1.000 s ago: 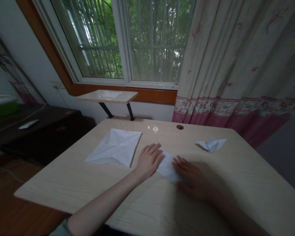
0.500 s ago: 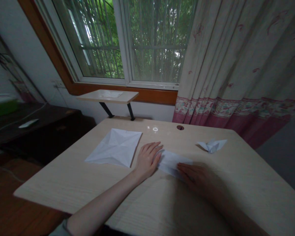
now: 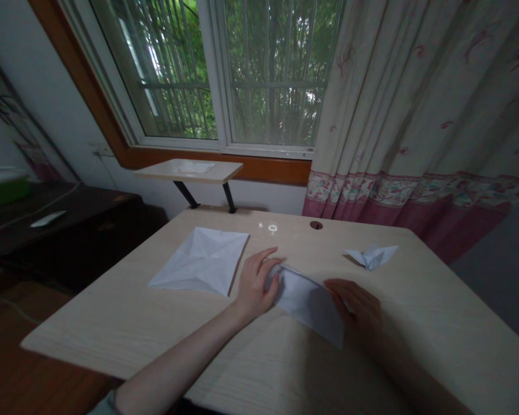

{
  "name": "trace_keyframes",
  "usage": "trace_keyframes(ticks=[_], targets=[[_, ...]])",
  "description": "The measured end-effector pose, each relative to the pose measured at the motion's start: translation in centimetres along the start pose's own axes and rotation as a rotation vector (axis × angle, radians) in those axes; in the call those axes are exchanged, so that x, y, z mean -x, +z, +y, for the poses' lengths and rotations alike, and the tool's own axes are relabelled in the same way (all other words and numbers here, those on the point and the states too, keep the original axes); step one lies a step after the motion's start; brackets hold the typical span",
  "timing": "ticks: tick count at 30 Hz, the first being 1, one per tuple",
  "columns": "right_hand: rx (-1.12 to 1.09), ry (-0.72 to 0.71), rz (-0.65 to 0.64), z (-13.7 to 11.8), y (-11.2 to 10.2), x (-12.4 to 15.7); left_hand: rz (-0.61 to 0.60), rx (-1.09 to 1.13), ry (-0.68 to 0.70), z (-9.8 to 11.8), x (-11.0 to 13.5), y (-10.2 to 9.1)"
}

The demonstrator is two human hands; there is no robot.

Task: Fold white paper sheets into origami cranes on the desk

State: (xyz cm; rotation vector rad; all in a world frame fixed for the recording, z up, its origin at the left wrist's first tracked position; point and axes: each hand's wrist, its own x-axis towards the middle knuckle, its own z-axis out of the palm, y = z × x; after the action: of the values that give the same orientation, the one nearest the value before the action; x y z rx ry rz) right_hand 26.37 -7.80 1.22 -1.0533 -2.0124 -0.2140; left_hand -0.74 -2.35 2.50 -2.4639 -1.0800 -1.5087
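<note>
A folded sheet of white paper (image 3: 308, 304) stands tilted on the desk between my hands, its long upper edge running down to the right. My left hand (image 3: 256, 283) holds its left end, with the thumb on the near face and the fingers curved behind. At the upper right corner, my right hand (image 3: 358, 305) pinches the sheet, fingers close together; part of that hand is in shadow. To the left lies a creased, unfolded square of white paper (image 3: 205, 259). A folded paper bird (image 3: 373, 256) rests farther back on the right.
The pale wooden desk (image 3: 164, 328) has a round cable hole (image 3: 316, 225) near its back edge. A small raised shelf (image 3: 155, 169) with white paper stands at the back left. Behind are a window and a curtain (image 3: 372, 115); a dark cabinet (image 3: 112, 230) is at left.
The folded paper has come up from lying flat to a tilted stance, and more of its face shows. My right hand has shifted right to its corner; my left fingers have curled around its left end.
</note>
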Motion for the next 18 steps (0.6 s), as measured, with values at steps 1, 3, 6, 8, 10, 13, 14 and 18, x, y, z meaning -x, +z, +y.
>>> trace_keyframes(ticks=[1, 3, 6, 8, 10, 13, 14, 18], targets=[[-0.026, -0.018, 0.012, -0.1, -0.1, -0.1, 0.017, 0.009, -0.009, -0.1, 0.1, 0.1], [-0.057, -0.054, 0.038, -0.1, -0.3, -0.1, 0.062, 0.026, -0.014, -0.2, 0.2, 0.2], [-0.012, -0.049, 0.058, 0.1, -0.4, 0.5, 0.126, 0.031, 0.011, -0.4, 0.2, 0.2], [0.043, -0.012, 0.080, 0.4, -0.3, 1.0, 0.153, 0.027, 0.030, -0.4, 0.2, 0.2], [0.074, 0.016, 0.128, 0.5, -0.1, 1.4, 0.185, 0.021, 0.048, -0.3, 0.3, 0.2], [0.093, 0.028, 0.214, 0.3, 0.1, 1.2, 0.234, 0.010, 0.063, -0.3, 0.4, 0.3], [0.101, 0.030, 0.247, 0.2, 0.2, 1.0, 0.245, 0.009, 0.067, -0.3, 0.4, 0.3], [0.153, 0.038, 0.301, 0.1, 0.6, 0.2, 0.240, 0.013, 0.043, -0.5, 0.3, 0.5]])
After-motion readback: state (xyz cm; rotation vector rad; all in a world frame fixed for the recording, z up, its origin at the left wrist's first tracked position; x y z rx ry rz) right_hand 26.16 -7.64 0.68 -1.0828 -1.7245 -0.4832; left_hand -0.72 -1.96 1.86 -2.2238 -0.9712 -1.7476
